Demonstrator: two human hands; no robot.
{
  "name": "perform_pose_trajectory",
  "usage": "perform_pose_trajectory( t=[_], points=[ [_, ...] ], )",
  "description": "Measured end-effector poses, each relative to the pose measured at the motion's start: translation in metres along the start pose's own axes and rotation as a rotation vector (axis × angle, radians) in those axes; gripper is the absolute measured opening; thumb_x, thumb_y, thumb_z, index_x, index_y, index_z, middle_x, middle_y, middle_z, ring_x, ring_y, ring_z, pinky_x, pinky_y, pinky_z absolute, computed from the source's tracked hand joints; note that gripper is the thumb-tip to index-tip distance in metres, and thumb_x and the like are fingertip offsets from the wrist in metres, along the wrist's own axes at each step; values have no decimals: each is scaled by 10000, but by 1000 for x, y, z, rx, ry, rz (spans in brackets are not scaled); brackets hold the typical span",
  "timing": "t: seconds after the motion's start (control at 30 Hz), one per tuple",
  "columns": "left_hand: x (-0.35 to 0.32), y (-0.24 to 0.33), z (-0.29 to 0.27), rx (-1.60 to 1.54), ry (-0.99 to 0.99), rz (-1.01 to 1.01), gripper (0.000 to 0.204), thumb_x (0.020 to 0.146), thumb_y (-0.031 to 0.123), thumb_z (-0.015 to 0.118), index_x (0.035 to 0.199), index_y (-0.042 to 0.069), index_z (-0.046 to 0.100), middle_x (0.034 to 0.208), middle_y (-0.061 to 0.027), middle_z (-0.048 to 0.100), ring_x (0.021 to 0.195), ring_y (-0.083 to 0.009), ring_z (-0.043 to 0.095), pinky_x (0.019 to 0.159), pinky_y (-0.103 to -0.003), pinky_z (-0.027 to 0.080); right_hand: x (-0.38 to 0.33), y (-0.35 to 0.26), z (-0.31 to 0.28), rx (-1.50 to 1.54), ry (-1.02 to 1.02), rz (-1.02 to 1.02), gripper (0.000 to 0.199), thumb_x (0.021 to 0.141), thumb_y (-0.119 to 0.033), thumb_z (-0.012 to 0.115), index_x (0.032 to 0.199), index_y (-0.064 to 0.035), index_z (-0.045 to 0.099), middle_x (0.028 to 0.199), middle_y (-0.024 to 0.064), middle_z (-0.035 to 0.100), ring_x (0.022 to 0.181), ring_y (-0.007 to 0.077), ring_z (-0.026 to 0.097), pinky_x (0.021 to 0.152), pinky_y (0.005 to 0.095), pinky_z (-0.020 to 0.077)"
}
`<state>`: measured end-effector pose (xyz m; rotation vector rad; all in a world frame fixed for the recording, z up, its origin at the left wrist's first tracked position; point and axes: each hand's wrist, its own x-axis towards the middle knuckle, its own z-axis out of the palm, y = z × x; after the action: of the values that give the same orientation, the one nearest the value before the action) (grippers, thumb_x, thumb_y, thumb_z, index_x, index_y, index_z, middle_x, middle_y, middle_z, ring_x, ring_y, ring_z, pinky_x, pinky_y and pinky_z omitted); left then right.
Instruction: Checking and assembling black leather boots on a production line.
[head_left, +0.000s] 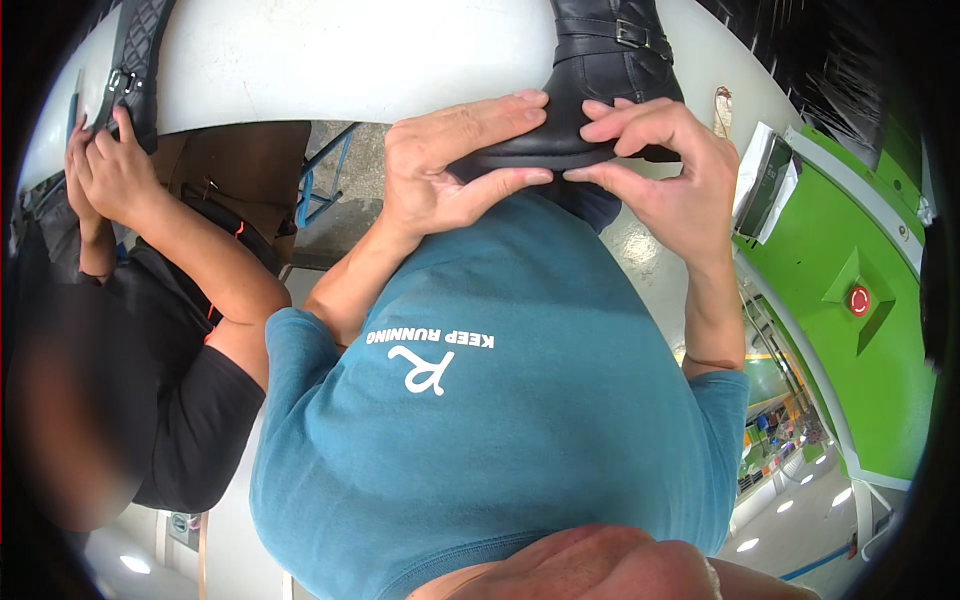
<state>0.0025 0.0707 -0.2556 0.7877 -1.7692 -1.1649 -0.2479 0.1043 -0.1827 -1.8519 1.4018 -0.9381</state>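
A black ankle boot [572,100] with a buckled strap stands on the white table, its toe at the table's near edge. My left hand [430,165] grips the left side of the toe, fingers on the upper and thumb under the sole edge. On the other side, my right hand [670,165] pinches the toe the same way, its thumb at the sole and its fingers curled over the leather. The thumb tips lie close together below the front of the sole. The boot's upper shaft runs out of the picture.
At my left, a co-worker's hands [110,175] touch another black boot [143,70] with quilted leather. The white table [350,60] curves across the front. To my right stands a green machine [830,330] with a red button [859,301] and a small dark panel [768,185].
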Motion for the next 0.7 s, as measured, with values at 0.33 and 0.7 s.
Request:
perform_pose_trajectory(
  t=[0.33,0.7],
  points=[
    [2,-9,-6,-103,-71,-123,577,773,16,984,1317,-59,808,1349,-256,798,1324,-344,757,1174,-430,567,3,51,-32,-198,407,119,696,828,-337,1014,1383,-22,737,1382,160,755,1265,310,741,1072,403,583],
    [52,79,-8,208,-71,380,613,705,226,1062,1240,42,826,1468,-241,745,1430,-464,671,1189,-534,556,-20,-24,-78,108,372,107,584,917,-96,903,1462,-5,713,1301,100,663,1208,218,656,979,341,599]
  ],
)
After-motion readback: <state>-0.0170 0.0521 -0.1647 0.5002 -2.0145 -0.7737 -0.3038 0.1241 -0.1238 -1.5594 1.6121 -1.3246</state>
